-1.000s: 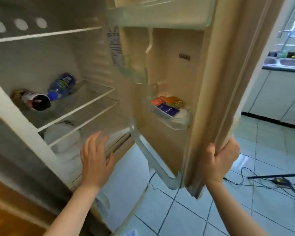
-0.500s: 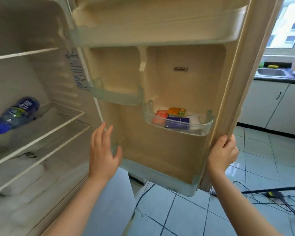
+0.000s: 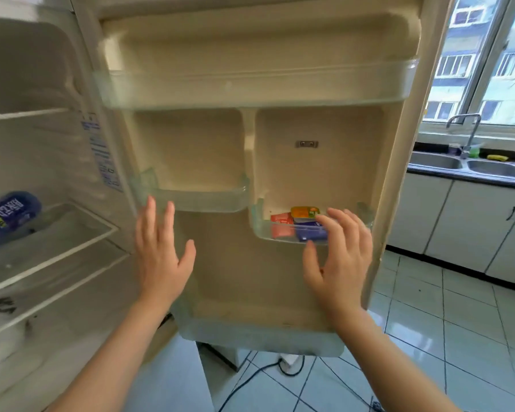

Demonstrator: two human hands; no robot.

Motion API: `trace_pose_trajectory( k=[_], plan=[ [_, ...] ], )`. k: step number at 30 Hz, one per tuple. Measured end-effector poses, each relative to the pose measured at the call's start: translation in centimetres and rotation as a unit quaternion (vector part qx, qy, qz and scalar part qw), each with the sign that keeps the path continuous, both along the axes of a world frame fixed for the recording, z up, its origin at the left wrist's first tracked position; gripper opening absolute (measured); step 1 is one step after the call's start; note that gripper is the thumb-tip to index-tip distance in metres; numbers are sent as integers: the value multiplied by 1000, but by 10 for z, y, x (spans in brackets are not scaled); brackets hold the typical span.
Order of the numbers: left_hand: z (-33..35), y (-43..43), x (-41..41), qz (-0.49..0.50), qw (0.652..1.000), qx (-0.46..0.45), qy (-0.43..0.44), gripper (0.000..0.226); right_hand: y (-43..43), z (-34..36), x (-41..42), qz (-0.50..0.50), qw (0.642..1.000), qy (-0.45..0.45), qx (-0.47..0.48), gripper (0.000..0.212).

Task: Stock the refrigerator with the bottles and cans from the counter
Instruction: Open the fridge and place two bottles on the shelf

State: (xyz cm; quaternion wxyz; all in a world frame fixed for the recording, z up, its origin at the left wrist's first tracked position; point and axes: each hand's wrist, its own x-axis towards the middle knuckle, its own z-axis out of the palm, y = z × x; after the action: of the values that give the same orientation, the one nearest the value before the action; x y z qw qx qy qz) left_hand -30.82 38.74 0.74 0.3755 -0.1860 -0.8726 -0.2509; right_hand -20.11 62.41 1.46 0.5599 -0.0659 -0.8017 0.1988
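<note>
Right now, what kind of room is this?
Most likely a home kitchen: an open refrigerator door, a double steel sink with a tap under the window, and white base cabinets over a tiled floor.

Blue bottle (image 3: 11,217) on fridge shelf: one end cut off by left edge, label script too blurred to read. Sticker (image 3: 101,153) on inner wall: text unreadable. Right grip (image 3: 339,263) covers part of blue packet (image 3: 308,231) & front of door bin (image 3: 261,230); touching or not, can't tell. Lower-left shelf: white blur w/ dark marks (image 3: 0,304), can't ID. Yellow item (image 3: 497,157) on far surface (image 3: 470,177): too small to tell. Fridge door (image 3: 250,278) top out of frame.
</note>
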Motion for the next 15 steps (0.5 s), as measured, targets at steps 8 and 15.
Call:
trace_pose_trajectory(
  k=[8, 15],
  plan=[
    [2, -42, 1, 26, 999, 18, -29, 54, -12, -3, -73, -25, 987, -149, 57, 46],
    [-25, -96, 4, 105, 988, 28, -111, 44, -19, -8, -120, -44, 985, -159, -42, 61]
  ],
)
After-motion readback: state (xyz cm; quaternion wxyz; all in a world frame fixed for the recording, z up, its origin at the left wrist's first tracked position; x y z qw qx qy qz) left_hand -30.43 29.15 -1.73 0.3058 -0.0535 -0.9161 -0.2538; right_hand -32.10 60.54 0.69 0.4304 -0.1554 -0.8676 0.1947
